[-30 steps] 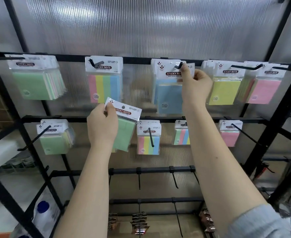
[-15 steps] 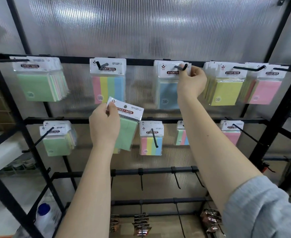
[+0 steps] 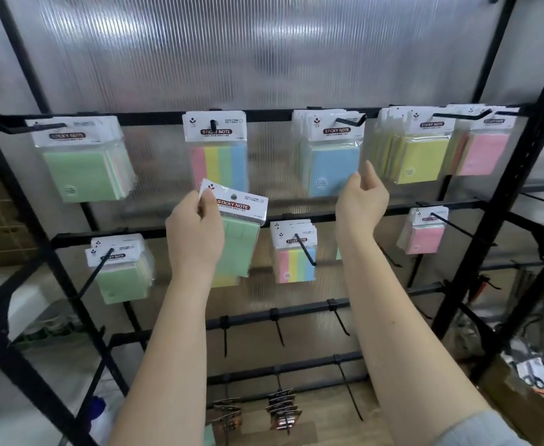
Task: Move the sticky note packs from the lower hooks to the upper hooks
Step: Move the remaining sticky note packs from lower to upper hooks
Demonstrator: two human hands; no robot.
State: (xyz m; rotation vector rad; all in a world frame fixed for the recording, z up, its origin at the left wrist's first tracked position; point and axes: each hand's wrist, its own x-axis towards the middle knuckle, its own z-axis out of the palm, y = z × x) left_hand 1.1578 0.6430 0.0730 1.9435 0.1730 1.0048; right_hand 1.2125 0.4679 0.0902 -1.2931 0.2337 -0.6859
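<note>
My left hand (image 3: 196,230) grips a green sticky note pack (image 3: 237,239) by the left of its white header, tilted, between the two hook rows. Empty, my right hand (image 3: 362,201) hangs open below the blue packs (image 3: 331,162) on an upper hook (image 3: 351,119). The upper row also carries green packs (image 3: 84,165), a striped pack (image 3: 217,159), yellow packs (image 3: 420,159) and pink packs (image 3: 484,152). On the lower hooks hang green packs (image 3: 121,268), striped packs (image 3: 296,255) and pink packs (image 3: 425,233).
Black rack uprights (image 3: 502,201) frame the display in front of a ribbed translucent panel (image 3: 264,53). Bare black hooks (image 3: 277,326) stick out of the bars below. Binder clips (image 3: 283,410) hang near the bottom. A cluttered shelf (image 3: 540,378) sits at the right.
My right hand let go of the blue pack on the upper hook and dropped below it, fingers open. My left hand still holds the green pack in about the same place.
</note>
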